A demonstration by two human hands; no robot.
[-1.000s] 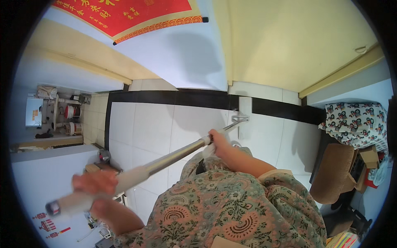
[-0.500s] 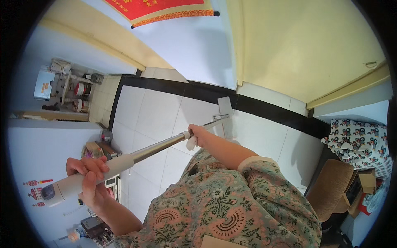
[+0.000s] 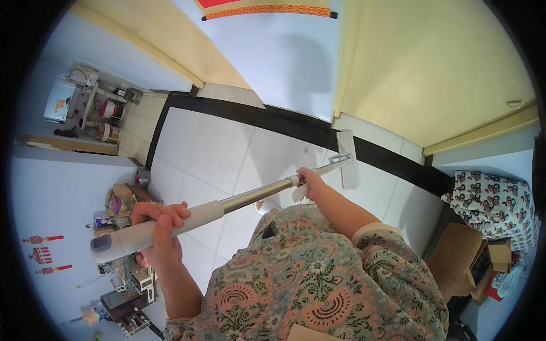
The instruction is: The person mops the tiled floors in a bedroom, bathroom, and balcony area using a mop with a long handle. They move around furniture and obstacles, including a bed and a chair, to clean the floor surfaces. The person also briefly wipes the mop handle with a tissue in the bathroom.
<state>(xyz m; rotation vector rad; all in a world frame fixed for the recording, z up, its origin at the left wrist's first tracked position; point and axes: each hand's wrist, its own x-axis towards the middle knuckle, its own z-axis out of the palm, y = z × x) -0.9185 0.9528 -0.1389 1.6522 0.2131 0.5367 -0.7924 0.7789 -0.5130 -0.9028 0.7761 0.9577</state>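
A flat mop [image 3: 254,196] with a white handle and a metal pole runs slantwise across my front. My left hand [image 3: 164,223] is wrapped round its thick white grip, close to the grey-tipped top end. Farther down, my right hand [image 3: 308,183] is closed round the pole by a white collar. Something small and white [image 3: 300,194] shows under that hand; I cannot make out what it is. The pale flat mop head [image 3: 346,160] lies on the floor, with its far end over the black border strip.
White tiles [image 3: 222,150] cover the floor, edged by a black strip [image 3: 244,113]. Beyond it stand a white wall and a yellow door [image 3: 432,68]. At right are a brown padded seat [image 3: 453,253] and a patterned cloth cover [image 3: 492,199]. Shelves with odds and ends [image 3: 122,301] stand at left.
The mop has moved to the right, and both my hands have gone with it. Its head has swung from the inner tiles partly onto the black strip. My view has shifted slightly.
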